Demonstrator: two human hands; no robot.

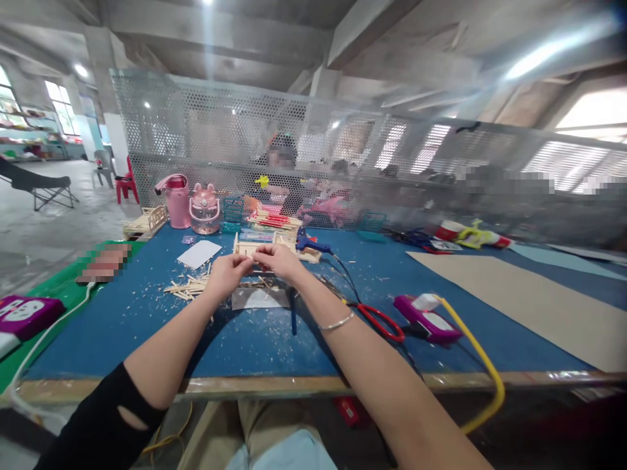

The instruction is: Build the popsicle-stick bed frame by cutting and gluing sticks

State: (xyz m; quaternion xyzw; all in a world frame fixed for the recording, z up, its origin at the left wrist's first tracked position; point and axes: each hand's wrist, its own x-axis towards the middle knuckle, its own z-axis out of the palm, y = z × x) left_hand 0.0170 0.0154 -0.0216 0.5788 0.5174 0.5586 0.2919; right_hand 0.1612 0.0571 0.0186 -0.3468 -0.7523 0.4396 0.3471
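Note:
My left hand [229, 277] and my right hand [279, 262] meet over the blue table, thumbs and fingers pinched tip to tip. Whatever lies between the fingertips is too small to make out. Just behind them stands a pale wooden stick frame [242, 247], partly covered by my hands. To its right rests a blue glue gun [313, 243] with a dark cord. Loose wooden sticks [189, 287] are scattered left of my left hand. Below the hands lies a pale flat strip [259, 299], with wood crumbs around it.
Red-handled scissors [382, 323] and a purple power strip [427, 318] with a yellow cable lie to the right, near a large beige board [519, 294]. A pink bottle [204, 210] and pink flask [177, 203] stand back left. Behind a perforated metal screen [196, 130] sits another person.

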